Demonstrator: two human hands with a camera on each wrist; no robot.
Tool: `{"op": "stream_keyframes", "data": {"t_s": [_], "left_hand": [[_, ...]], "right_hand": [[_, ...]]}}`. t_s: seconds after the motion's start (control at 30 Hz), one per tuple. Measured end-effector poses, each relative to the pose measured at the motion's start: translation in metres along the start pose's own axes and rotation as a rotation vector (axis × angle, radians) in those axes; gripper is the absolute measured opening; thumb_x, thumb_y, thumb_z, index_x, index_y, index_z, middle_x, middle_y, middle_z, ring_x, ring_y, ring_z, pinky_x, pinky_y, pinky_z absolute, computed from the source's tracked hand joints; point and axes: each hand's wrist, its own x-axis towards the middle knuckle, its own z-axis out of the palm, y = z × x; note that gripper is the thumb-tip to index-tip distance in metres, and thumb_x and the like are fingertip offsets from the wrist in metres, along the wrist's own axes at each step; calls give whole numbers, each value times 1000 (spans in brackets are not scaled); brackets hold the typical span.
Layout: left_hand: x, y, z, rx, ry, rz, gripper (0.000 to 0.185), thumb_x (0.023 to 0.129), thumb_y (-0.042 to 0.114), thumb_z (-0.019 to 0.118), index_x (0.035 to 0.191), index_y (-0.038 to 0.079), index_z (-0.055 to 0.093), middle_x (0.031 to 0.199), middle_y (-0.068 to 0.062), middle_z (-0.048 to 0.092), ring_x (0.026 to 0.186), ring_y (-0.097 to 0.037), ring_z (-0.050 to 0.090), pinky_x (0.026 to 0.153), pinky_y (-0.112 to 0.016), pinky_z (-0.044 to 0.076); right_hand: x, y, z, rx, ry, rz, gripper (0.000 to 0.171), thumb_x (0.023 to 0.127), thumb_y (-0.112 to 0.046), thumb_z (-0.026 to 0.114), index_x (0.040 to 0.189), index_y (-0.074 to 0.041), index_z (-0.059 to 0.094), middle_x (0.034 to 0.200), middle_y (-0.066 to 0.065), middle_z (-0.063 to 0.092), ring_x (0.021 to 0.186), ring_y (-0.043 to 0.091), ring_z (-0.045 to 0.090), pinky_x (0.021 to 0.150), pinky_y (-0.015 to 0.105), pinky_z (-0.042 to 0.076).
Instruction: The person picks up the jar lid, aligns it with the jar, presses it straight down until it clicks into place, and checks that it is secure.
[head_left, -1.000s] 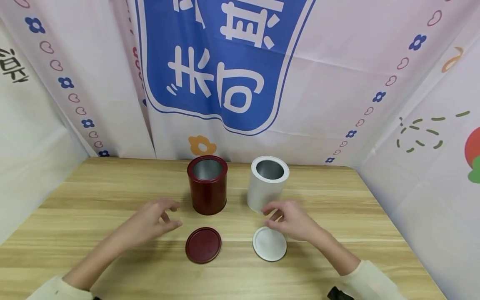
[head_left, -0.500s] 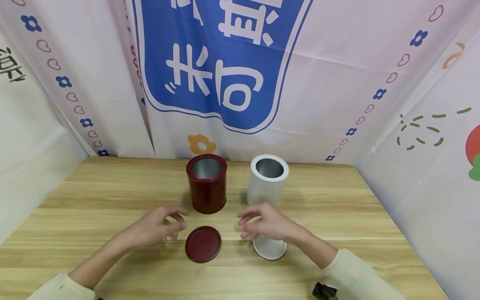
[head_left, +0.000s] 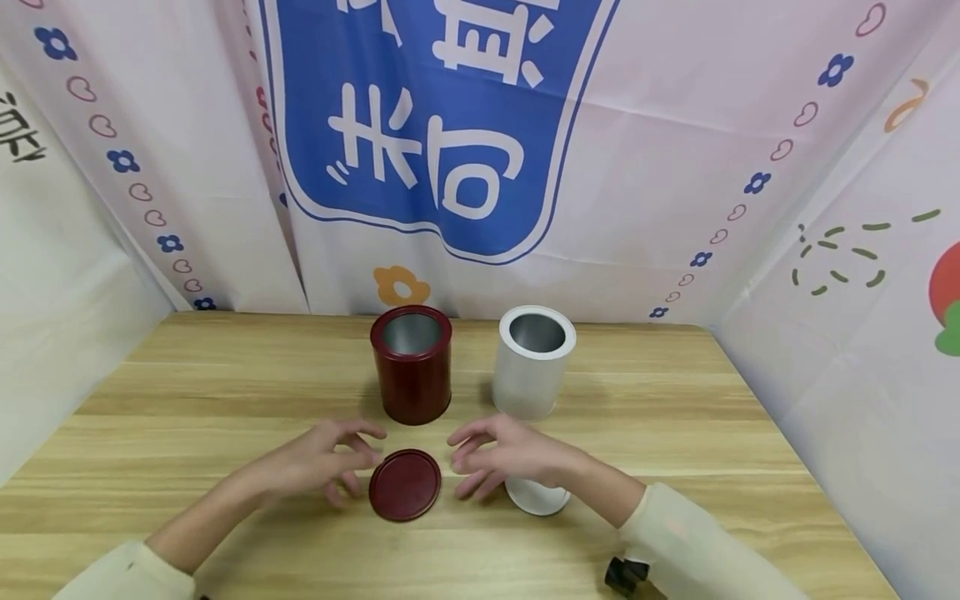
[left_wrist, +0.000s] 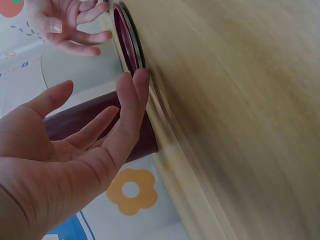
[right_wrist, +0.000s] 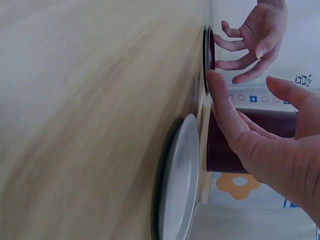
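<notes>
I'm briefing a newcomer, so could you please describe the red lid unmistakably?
On the table, find the red can. The red lid lies flat before it, between the left hand and right hand; its colour sets it apart from the white lid.

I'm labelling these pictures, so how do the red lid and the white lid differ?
Colour: the dark red lid is deep red; the white lid is white.
Place: the dark red lid lies in front of the dark red can, the white lid in front of the white can.
Visibility: in the head view, the right hand partly hides the white lid, while the dark red lid shows almost whole.
Both are round.
</notes>
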Motion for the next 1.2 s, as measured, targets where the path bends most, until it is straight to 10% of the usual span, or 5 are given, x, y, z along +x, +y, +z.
{"op": "stream_keyframes", "data": {"t_s": [1.2], "left_hand": [[2,-3,3,-165,25,-139,55,105,20,57,145,-12,39,128,-26,63,82,-30,72,67,-43,64]], "right_hand": [[14,2,14,194,4,71,47,100,-7,58,141,13,44,120,23,69,106,48,71,87,48,62]]}}
